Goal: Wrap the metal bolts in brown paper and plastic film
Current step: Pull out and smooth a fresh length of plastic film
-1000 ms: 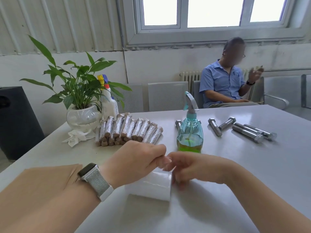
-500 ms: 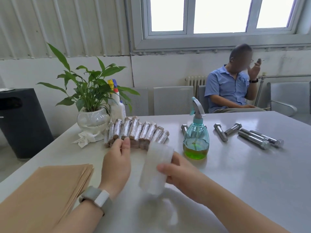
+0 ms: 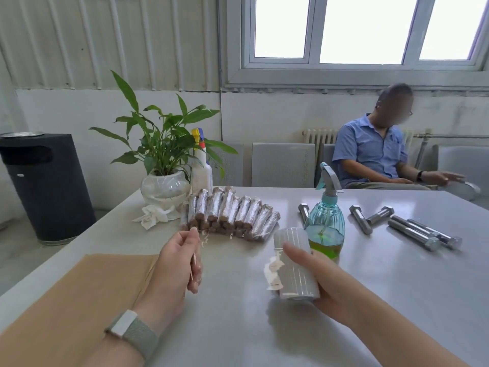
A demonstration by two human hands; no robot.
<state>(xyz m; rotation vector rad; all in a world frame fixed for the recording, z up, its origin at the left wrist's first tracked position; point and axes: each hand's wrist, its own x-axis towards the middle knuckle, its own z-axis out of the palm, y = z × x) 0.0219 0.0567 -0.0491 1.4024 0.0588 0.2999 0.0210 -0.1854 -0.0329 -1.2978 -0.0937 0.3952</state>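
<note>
— So, where is the film roll [image 3: 295, 263]?
— Held up over the tabletop [image 3: 383, 287] in the right hand [image 3: 321, 280], fingers curled round its far side, thumb across the front. A crumpled loose end of film [image 3: 272, 272] hangs off its left edge.

— And the left hand [image 3: 176, 263]?
— Raised apart from the roll, to its left, fingers curled with thumb and forefinger pinched together. A thin film strand [image 3: 203, 238] shows at the fingertips; I cannot tell whether anything runs from there to the roll.

— What differs from half a second ago?
— Then the left hand was close beside the roll, nearly touching it. Now the hands are well apart, and the roll tilts with its upper end away from the camera.

— The bolts?
— Bare bolts [image 3: 412, 229] lie on the tabletop to the right, beyond the right hand, one more [image 3: 303, 213] behind the spray bottle [image 3: 325, 223]. Wrapped bolts [image 3: 230, 213] lie in a row just beyond the left hand. Brown paper [image 3: 79, 308] is stacked under the left forearm.

— Any containers?
— The spray bottle, blue-tinted, holds green liquid in its lower part and stands just behind the roll. A white pot [image 3: 164, 188] holds a leafy plant [image 3: 161, 139], with a white bottle [image 3: 201, 170] beside it and a crumpled tissue [image 3: 154, 217] in front. A black bin [image 3: 45, 186] stands on the floor at left.
</note>
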